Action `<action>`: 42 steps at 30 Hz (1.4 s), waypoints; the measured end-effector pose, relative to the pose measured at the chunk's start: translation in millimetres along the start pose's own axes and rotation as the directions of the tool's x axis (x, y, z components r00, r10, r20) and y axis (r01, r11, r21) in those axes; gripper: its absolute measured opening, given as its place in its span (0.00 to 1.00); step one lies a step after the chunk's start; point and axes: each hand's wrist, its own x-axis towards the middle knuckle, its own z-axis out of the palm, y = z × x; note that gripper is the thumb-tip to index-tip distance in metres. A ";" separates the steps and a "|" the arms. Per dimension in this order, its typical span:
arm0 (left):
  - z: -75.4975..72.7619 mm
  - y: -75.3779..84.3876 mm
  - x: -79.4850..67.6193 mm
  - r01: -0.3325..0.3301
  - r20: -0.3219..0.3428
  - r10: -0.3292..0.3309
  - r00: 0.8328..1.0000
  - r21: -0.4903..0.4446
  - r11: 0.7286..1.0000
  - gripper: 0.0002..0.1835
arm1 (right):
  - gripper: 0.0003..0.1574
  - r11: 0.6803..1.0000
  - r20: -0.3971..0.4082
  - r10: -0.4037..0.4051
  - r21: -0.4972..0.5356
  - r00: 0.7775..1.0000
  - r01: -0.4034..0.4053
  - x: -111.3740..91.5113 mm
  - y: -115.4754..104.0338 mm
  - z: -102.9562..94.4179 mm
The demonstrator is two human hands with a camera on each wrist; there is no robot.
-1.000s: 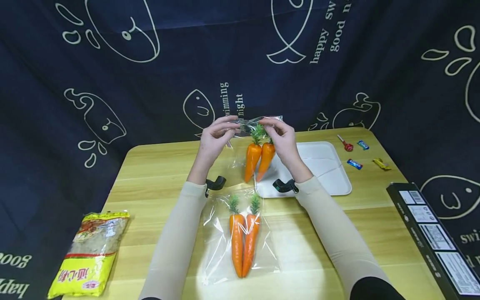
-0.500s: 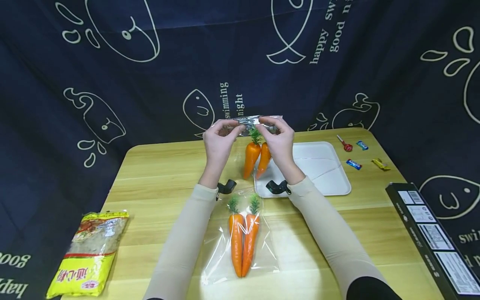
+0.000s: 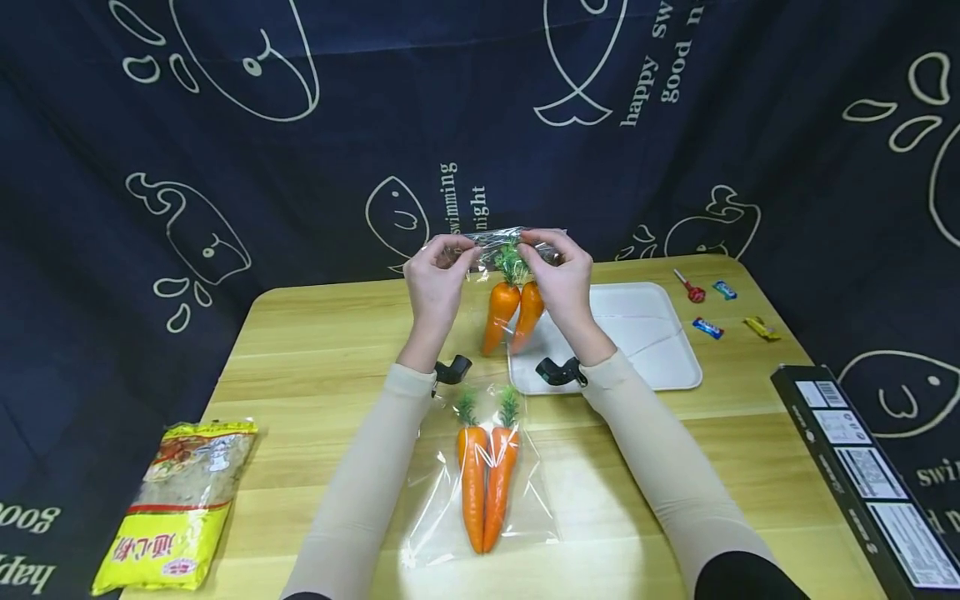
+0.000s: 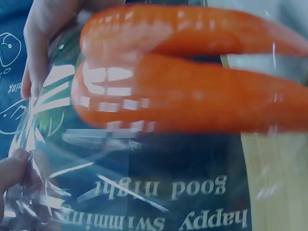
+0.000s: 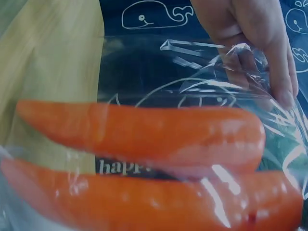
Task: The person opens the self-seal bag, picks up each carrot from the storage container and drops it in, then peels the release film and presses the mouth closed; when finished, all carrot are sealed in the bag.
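Both hands hold up a clear plastic bag (image 3: pixel 495 240) by its upper edge, in the upper middle of the head view. Thumb and fingers of my left hand (image 3: pixel 437 283) pinch the bag's left part; my right hand (image 3: pixel 564 279) pinches it on the right. Inside hang two orange carrots (image 3: pixel 501 310) with green tops, tips down. The right hand covers part of the right carrot's top. The left wrist view shows the carrots (image 4: pixel 192 94) close up behind shiny film, and the right wrist view shows them too (image 5: pixel 144 132). A second clear bag (image 3: pixel 435 517) with two carrots (image 3: pixel 473 479) lies nearer on the table.
Behind the right hand a white tray (image 3: pixel 645 333) lies on the wooden table (image 3: pixel 322 350). A lollipop (image 3: pixel 696 294) and several wrapped candies (image 3: pixel 708 327) are at the back right. A black box (image 3: pixel 847 475) lies along the right edge, a yellow food packet (image 3: pixel 176 508) at the left.
My left hand has shifted slightly right, toward the other hand, and its thumb and fingers have regripped the bag's edge. The held carrots have risen slightly and swung a little left.
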 end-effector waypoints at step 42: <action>-9.0 36.5 -31.8 0.481 0.899 -0.103 0.426 -0.129 0.867 0.22 | 0.23 0.918 0.669 0.296 -0.002 0.682 -0.396 -13.1 -16.0 -193.7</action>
